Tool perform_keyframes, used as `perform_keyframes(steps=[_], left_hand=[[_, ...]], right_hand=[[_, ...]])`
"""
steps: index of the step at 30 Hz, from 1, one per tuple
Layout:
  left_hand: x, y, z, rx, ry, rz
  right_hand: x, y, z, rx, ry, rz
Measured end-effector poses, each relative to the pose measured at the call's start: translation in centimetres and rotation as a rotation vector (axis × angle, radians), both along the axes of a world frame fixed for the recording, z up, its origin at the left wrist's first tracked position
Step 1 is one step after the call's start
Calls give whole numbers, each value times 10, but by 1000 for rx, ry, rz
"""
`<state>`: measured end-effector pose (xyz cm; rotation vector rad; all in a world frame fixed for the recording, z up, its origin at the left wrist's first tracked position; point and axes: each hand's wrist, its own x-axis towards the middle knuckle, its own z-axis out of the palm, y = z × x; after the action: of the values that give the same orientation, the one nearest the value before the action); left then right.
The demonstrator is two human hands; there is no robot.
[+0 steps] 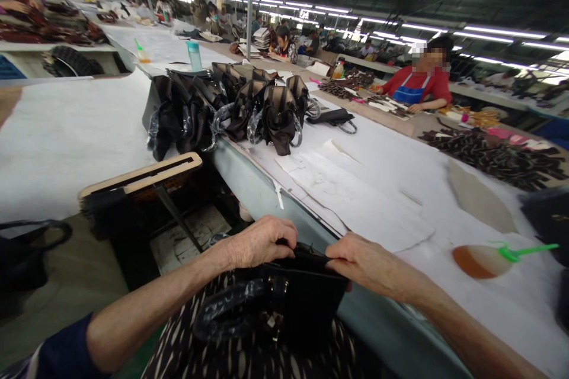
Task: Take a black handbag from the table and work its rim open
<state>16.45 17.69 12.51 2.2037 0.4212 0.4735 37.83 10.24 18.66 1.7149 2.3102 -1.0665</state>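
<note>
A black handbag (306,308) rests upright on my lap, its top edge facing up. Clear plastic film wraps its handle (231,311), which hangs down on the near side. My left hand (262,240) is closed on the left part of the bag's top edge, fingers curled over it. At the right end of that edge, my right hand (362,260) pinches the rim, with the thumb on the near side. The inside of the bag is mostly hidden by my hands and the dark rim.
Several dark handbags (249,100) stand grouped on the white-covered table (355,183). A bottle with a green nozzle (482,260) lies at the right. To the left is a wooden-topped stand (142,174). A person in red (418,86) works across the table, beside piled dark strips (493,151).
</note>
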Motion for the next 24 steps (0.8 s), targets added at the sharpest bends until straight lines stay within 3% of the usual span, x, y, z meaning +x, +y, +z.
perform_keyframes(steps=[6,16,24], left_hand=[[1,1,-3,-1,22,11],[9,6,13,61,157,-110],[10,-5,18,144,177,-71]], right_hand=[[-1,0,3,-7,6,-8],[-2,1,5,-31,8,-28],[-1,1,2,-4,8,-22]])
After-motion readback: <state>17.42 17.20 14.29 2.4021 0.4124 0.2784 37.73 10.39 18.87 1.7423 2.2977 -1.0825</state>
